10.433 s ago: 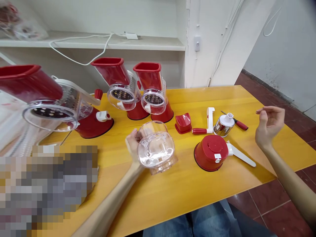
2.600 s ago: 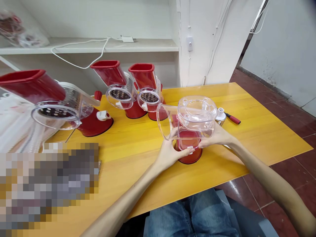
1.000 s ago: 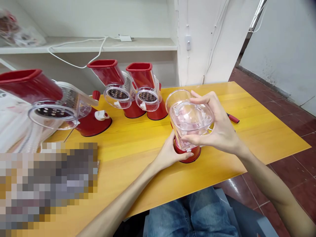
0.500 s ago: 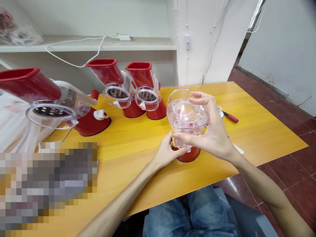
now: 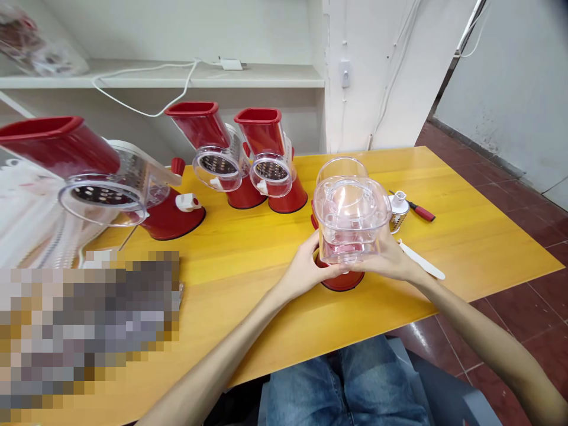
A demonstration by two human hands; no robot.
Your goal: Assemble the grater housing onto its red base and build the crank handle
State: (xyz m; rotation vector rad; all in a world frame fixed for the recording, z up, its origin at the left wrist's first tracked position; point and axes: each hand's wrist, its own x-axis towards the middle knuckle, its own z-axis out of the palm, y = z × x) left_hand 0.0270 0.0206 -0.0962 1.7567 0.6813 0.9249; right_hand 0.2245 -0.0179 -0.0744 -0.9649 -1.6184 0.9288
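Observation:
In front of me a clear plastic grater housing [image 5: 352, 204] sits over a red base [image 5: 344, 280] on the table. My left hand [image 5: 308, 266] grips the lower left of the housing, its thumb stretched along the front. From the other side my right hand [image 5: 390, 255] holds the lower right, its thumb meeting the left one near the middle. Most fingers of both hands are hidden behind the plastic. Just right of the housing stands a metal grater drum [image 5: 399, 212] with a white top. Close by lies a white handle-like strip [image 5: 421, 260].
Two assembled red rotary graters [image 5: 208, 127] [image 5: 261, 127] stand at the back, and a larger-looking grater [image 5: 71, 145] is at left. A red-and-black handled tool [image 5: 421, 212] lies at right. Clear plastic bags [image 5: 31, 201] lie at far left. A white shelf [image 5: 266, 77] holds a cable.
My right hand has moved down from the housing's upper rim to its lower right side. The grater drum now shows more fully. The view has shifted slightly.

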